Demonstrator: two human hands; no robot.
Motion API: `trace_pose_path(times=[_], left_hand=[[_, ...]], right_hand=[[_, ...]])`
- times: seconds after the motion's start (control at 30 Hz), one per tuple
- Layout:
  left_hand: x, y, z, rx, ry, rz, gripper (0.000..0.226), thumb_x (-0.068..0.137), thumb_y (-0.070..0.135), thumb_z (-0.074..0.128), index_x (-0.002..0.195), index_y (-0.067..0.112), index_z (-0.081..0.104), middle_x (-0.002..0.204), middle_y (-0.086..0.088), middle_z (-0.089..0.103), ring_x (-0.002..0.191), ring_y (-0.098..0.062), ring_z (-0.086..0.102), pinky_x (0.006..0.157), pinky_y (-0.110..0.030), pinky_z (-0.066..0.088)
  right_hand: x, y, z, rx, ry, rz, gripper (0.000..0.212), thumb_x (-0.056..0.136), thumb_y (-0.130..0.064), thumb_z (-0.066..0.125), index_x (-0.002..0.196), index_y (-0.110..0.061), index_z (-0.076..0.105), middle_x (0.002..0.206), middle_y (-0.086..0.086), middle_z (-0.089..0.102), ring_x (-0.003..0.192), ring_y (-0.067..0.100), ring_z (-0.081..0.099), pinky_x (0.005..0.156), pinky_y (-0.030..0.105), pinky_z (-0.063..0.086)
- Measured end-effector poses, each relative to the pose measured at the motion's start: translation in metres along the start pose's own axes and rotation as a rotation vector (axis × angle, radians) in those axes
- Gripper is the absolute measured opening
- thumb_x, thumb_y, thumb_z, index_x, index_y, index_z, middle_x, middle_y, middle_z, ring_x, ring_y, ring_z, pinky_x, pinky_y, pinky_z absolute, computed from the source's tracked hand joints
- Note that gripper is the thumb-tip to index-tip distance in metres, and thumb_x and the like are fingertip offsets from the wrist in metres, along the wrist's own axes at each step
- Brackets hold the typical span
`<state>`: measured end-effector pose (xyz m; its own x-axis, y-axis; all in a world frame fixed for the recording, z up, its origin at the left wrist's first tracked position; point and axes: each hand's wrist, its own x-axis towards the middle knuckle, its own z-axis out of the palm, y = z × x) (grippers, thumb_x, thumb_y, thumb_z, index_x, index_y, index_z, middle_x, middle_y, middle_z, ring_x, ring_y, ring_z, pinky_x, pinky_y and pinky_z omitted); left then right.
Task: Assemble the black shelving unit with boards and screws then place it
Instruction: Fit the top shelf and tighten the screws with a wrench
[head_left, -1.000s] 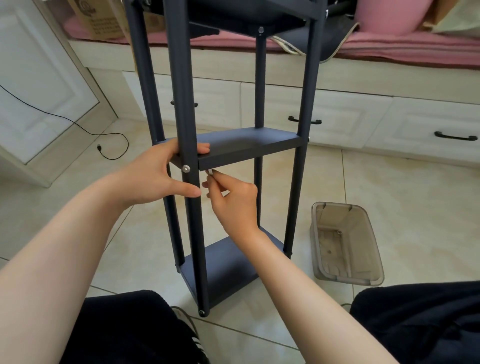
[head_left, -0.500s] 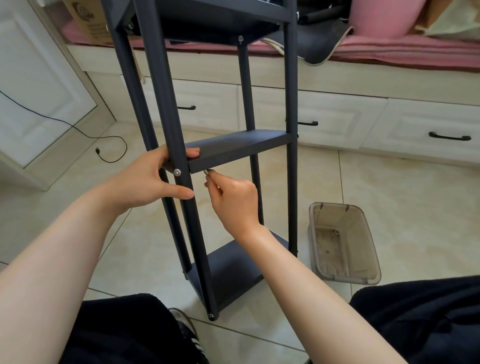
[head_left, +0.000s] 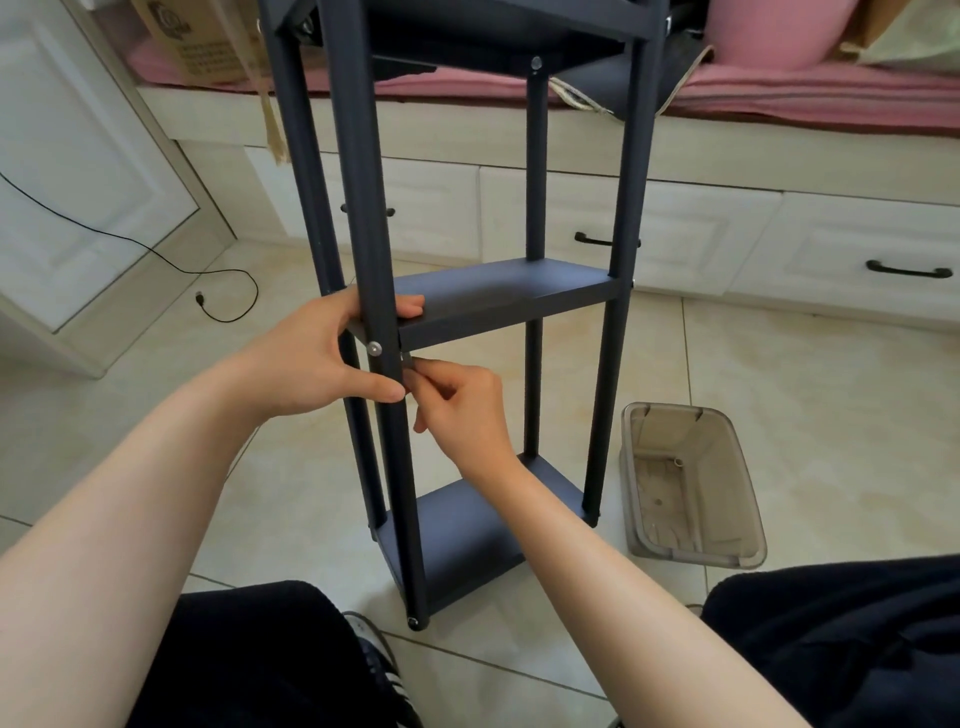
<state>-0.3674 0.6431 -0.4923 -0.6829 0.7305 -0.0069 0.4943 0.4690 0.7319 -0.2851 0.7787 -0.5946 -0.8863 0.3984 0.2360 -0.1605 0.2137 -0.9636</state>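
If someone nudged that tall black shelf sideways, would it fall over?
Probably easily: the shelf is tall on a narrow base. The left hand gripping its front post suggests it needs steadying. Thin posts hint it's light.

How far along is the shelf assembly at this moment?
Mostly built: the shelf unit stands with bottom, middle and top boards between four posts. In hand: left hand steadies the middle board; right hand pinches a small tool beside the screw. Left: finishing tightening, then placing it.
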Motion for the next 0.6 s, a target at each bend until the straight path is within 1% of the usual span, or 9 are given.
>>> trace_pose_path(times=[0.13, 0.27, 0.33, 0.37, 0.4, 0.43, 0.47, 0.5, 0.6], left_hand=[[0.002, 0.001, 0.001, -0.008, -0.006, 0.011, 0.072, 0.068, 0.005, 0.089, 0.121, 0.042, 0.057, 0.117, 0.047, 0.054, 0.114, 0.025, 0.045, 0.087, 0.007, 0.032], [0.002, 0.003, 0.002, -0.002, -0.014, 0.010, 0.072, 0.069, 0.006, 0.089, 0.120, 0.045, 0.057, 0.117, 0.047, 0.054, 0.115, 0.023, 0.046, 0.087, 0.006, 0.032], [0.002, 0.002, 0.001, 0.002, -0.015, 0.008, 0.072, 0.069, 0.007, 0.089, 0.119, 0.046, 0.056, 0.119, 0.045, 0.054, 0.116, 0.021, 0.046, 0.088, 0.005, 0.033], [0.002, 0.002, 0.001, 0.001, -0.015, 0.006, 0.072, 0.069, 0.006, 0.089, 0.119, 0.047, 0.056, 0.119, 0.044, 0.055, 0.117, 0.020, 0.047, 0.089, 0.003, 0.034], [0.001, 0.002, 0.001, 0.000, -0.016, 0.004, 0.072, 0.069, 0.007, 0.089, 0.119, 0.047, 0.056, 0.120, 0.043, 0.055, 0.117, 0.019, 0.047, 0.091, 0.001, 0.035], [0.001, 0.003, 0.001, -0.001, -0.017, 0.001, 0.072, 0.069, 0.007, 0.089, 0.119, 0.047, 0.057, 0.120, 0.043, 0.055, 0.117, 0.018, 0.048, 0.092, -0.001, 0.035], [0.001, 0.003, 0.001, -0.003, -0.019, 0.000, 0.072, 0.069, 0.007, 0.089, 0.119, 0.047, 0.057, 0.119, 0.044, 0.055, 0.117, 0.019, 0.048, 0.092, -0.002, 0.035], [0.001, 0.004, 0.001, -0.005, -0.018, -0.001, 0.072, 0.069, 0.007, 0.089, 0.119, 0.047, 0.057, 0.119, 0.045, 0.054, 0.116, 0.019, 0.048, 0.092, -0.003, 0.035], [0.002, 0.003, 0.001, -0.005, -0.014, -0.001, 0.072, 0.069, 0.006, 0.089, 0.118, 0.047, 0.057, 0.120, 0.044, 0.055, 0.116, 0.018, 0.048, 0.093, -0.004, 0.035]], right_hand=[[0.000, 0.000, -0.002, 0.019, 0.004, -0.005, 0.018, 0.095, -0.009, 0.061, 0.097, -0.004, 0.078, 0.052, -0.029, 0.058, 0.045, 0.007, 0.053, 0.057, 0.010, 0.044], [0.001, 0.003, -0.004, -0.009, 0.023, -0.041, 0.018, 0.095, -0.009, 0.061, 0.101, -0.006, 0.078, 0.056, -0.032, 0.058, 0.046, 0.009, 0.055, 0.060, 0.013, 0.046], [0.000, 0.005, -0.003, -0.013, 0.030, -0.045, 0.018, 0.095, -0.010, 0.062, 0.103, -0.007, 0.077, 0.059, -0.031, 0.059, 0.047, 0.010, 0.055, 0.061, 0.016, 0.047], [-0.001, 0.006, -0.001, -0.012, 0.034, -0.044, 0.018, 0.095, -0.011, 0.062, 0.104, -0.007, 0.077, 0.064, -0.028, 0.063, 0.048, 0.010, 0.056, 0.061, 0.020, 0.049], [-0.001, 0.006, 0.001, -0.008, 0.042, -0.045, 0.018, 0.095, -0.011, 0.062, 0.105, -0.007, 0.077, 0.072, -0.021, 0.069, 0.049, 0.010, 0.057, 0.061, 0.025, 0.052], [-0.001, 0.006, 0.003, -0.003, 0.053, -0.048, 0.018, 0.095, -0.012, 0.062, 0.105, -0.008, 0.077, 0.079, -0.010, 0.074, 0.051, 0.012, 0.059, 0.063, 0.032, 0.055], [-0.001, 0.007, 0.005, 0.001, 0.065, -0.052, 0.018, 0.095, -0.012, 0.063, 0.105, -0.008, 0.077, 0.084, -0.003, 0.076, 0.054, 0.014, 0.061, 0.064, 0.038, 0.056], [0.000, 0.007, 0.008, 0.007, 0.077, -0.055, 0.017, 0.095, -0.012, 0.063, 0.103, -0.008, 0.077, 0.087, 0.000, 0.076, 0.057, 0.015, 0.063, 0.065, 0.040, 0.057], [0.004, 0.009, 0.015, 0.007, 0.126, -0.084, 0.016, 0.093, -0.012, 0.064, 0.094, -0.006, 0.078, 0.081, 0.003, 0.075, 0.063, 0.006, 0.062, 0.066, 0.030, 0.056]])
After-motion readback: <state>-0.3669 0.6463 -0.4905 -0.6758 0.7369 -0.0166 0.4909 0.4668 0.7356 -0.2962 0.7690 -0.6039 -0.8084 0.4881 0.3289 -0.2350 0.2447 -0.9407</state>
